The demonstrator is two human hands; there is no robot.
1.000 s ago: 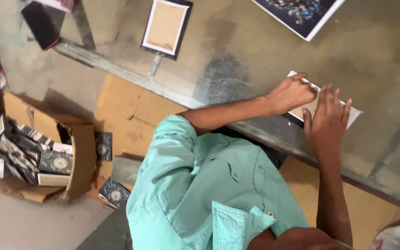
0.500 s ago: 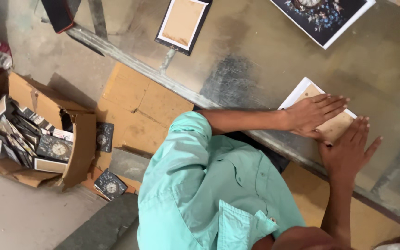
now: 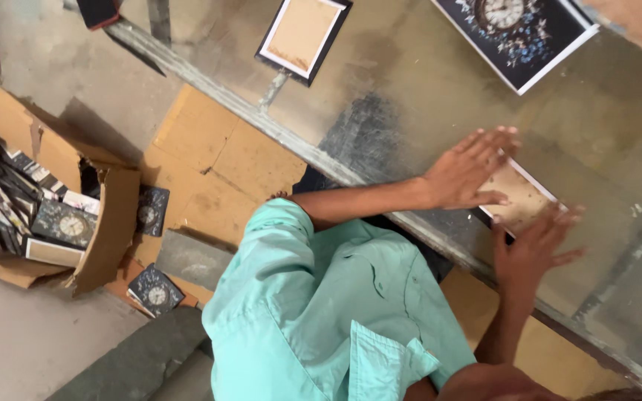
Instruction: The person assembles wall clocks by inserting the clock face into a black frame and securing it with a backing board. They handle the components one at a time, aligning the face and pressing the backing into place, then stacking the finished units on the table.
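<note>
Both our hands lie flat, fingers spread, gripping nothing: left hand (image 3: 466,169) pressing the brown-backed frame (image 3: 518,199) on the metal table (image 3: 410,96), right hand (image 3: 533,249) at its 6 o'clock edge. Advise even pressure.

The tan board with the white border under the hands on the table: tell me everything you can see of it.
The flat rectangular tan board with a white border lies face-up on the grey metal table, near its front edge and turned at an angle to it. Its brown face looks like cardboard or backing card, plain and unmarked. The left hand presses flat on its upper left part, fingers spread; the right hand, blurred, covers its lower edge. Only the middle and upper right edge show, so any damage cannot be judged.
</note>
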